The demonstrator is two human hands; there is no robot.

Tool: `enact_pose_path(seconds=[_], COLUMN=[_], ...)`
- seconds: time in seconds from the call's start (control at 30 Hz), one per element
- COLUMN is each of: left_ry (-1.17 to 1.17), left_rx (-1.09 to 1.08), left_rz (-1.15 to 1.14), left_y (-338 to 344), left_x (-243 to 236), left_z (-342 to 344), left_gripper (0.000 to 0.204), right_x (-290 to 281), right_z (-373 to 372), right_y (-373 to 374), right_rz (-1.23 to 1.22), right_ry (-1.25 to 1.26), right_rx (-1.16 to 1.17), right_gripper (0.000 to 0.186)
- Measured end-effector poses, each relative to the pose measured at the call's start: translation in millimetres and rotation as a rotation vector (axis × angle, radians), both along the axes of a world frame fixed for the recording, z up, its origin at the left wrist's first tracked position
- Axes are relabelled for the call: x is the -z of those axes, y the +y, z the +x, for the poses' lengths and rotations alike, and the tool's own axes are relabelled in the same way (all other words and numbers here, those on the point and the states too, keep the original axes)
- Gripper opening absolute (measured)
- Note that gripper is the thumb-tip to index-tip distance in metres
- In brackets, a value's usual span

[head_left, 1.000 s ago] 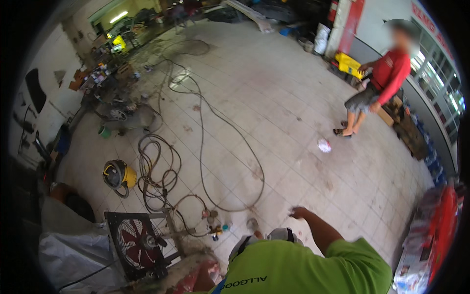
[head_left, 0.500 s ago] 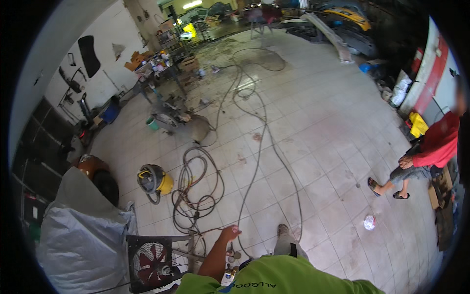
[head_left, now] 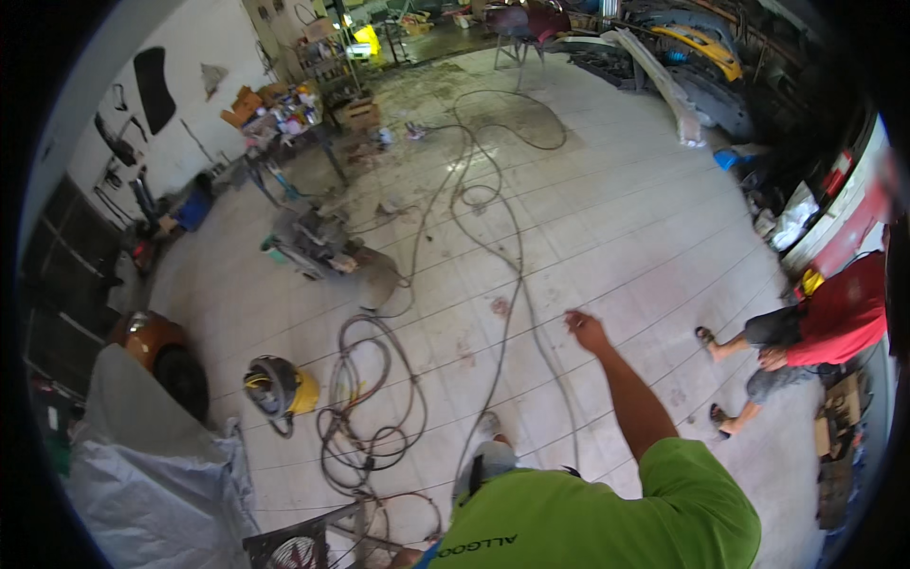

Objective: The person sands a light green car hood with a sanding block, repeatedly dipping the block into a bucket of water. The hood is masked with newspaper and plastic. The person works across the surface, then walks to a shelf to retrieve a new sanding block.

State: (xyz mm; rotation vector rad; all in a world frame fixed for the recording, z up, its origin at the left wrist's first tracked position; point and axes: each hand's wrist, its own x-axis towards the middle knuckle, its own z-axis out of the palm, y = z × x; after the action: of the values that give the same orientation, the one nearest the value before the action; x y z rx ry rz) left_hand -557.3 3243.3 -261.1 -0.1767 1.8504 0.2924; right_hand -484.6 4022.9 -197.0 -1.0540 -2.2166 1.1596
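Note:
My right hand reaches forward over the tiled floor at the end of my bare forearm. Its fingers look loosely bent and a little apart, with nothing visible in them. Below it in the picture, a long dark hose runs across the tiles. Of my left hand, only a sliver shows at the lower edge, beside the frame of a square fan; its fingers are hidden. One of my shoes is on the floor ahead of my green shirt.
Coiled hoses lie left of me, beside a yellow-and-black canister vacuum. A grey cover drapes something at lower left. An air compressor stands beyond, before a cluttered table. At right sits a person in red.
My left arm has swung back to the lower edge, and my right arm has come forward into view. The fan and vacuum have shifted lower in the picture. The person's legs have spread apart.

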Motion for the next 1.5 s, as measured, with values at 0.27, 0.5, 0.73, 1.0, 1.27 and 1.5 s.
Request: enact_pose_path(seconds=[0.27, 0.5, 0.73, 1.0, 1.27, 1.5], left_ry=[0.661, 0.608, 0.417, 0.313, -0.2, 0.535], left_rx=[0.821, 0.404, 0.4, 0.445, 0.051, 0.275], left_rz=[0.373, 0.614, 0.658, 0.044, 0.151, 0.381], left_y=[353, 654, 743, 621, 814, 1008], left_x=[82, 7, -16, 37, 64, 15], left_z=[-298, -513, -634, -725, -921, -1236], left_gripper=[0.048, 0.049, 0.06, 0.05, 0.044, 0.047], right_x=[166, 88, 146, -27, 228, 75], right_z=[191, 149, -167, -735, -666, -666], right_y=[-59, -5, 335, 537, 641, 605], right_rz=[-0.425, -1.101, -0.221, -0.035, 0.116, -1.372], right_ry=[-1.088, -1.001, -1.027, -0.124, -1.024, -0.59], right_rx=[-0.379, 0.246, -0.208, -0.227, -0.822, 0.111], right_gripper=[0.068, 0.059, 0.05, 0.041, 0.059, 0.021])
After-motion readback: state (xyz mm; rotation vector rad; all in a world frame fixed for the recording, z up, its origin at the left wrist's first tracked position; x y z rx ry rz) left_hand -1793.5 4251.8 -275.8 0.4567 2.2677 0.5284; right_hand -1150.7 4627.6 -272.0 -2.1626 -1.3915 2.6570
